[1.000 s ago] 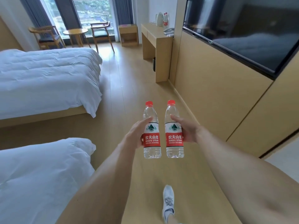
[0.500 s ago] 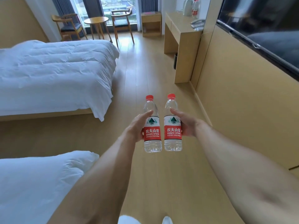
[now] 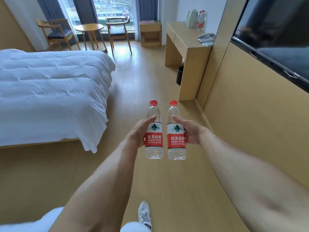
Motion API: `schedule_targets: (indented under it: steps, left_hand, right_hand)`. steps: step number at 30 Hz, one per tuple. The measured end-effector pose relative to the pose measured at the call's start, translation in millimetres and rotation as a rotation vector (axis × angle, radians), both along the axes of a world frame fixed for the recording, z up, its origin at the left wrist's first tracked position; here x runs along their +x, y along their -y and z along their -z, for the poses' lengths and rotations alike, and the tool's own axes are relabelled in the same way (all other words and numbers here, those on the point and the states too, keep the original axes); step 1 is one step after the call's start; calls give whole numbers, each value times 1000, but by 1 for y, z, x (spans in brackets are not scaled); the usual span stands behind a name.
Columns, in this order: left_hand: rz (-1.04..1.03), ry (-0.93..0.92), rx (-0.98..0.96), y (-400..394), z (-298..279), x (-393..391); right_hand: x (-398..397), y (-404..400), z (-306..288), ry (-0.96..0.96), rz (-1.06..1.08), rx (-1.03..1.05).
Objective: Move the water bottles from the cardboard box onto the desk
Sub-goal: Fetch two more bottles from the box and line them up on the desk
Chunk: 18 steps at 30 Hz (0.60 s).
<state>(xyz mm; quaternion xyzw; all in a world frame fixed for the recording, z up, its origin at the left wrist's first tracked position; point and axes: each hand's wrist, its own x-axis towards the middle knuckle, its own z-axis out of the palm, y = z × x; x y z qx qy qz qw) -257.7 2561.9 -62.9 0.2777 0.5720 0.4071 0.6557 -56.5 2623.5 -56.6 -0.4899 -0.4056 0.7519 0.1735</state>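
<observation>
Out over the floor, ahead of you: both bottles are in the air, upright, side by side and just apart, red caps up.
Left hand: your left hand (image 3: 142, 131) grips the left bottle (image 3: 154, 131) around its red label, thumb laid along the shoulder, fingers wrapped round the back.
Right hand: your right hand (image 3: 189, 131) holds the right bottle (image 3: 176, 133) the same way, at label height.
Cardboard box: not in view, so you cannot tell how many bottles are left in it.
Worktop: the worktop (image 3: 185, 36) stands against the right wall, well ahead of the bottles, near the window end of the room. On its far end sit a kettle (image 3: 193, 18) and two more red-capped bottles (image 3: 201, 20); a telephone (image 3: 206, 37) lies at its right edge.
Step in hand: by the look of it, you are mid-carry, walking both bottles across the floor (image 3: 145, 77) toward the worktop, with the bed (image 3: 50, 91) on your left.
Next move: close the gap, then lift both bottles over the near front edge and stand them on the bare stretch short of the kettle and left of the telephone.
Watch for: the two bottles knocking together as you set them down; lower them one beside the other and let go only once each stands flat.
</observation>
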Motion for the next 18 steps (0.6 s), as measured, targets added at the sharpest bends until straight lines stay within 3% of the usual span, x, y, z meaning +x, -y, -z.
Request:
schedule_targets:
  steps: [9,18]
  left_hand:
    - [68,30,30,-181,-25,-93]
    - [92,6,17,-328,-21,-138]
  right_hand:
    - [-87,-162,-33,-17,76,19]
    - [-133,-305,-26,-61,121,7]
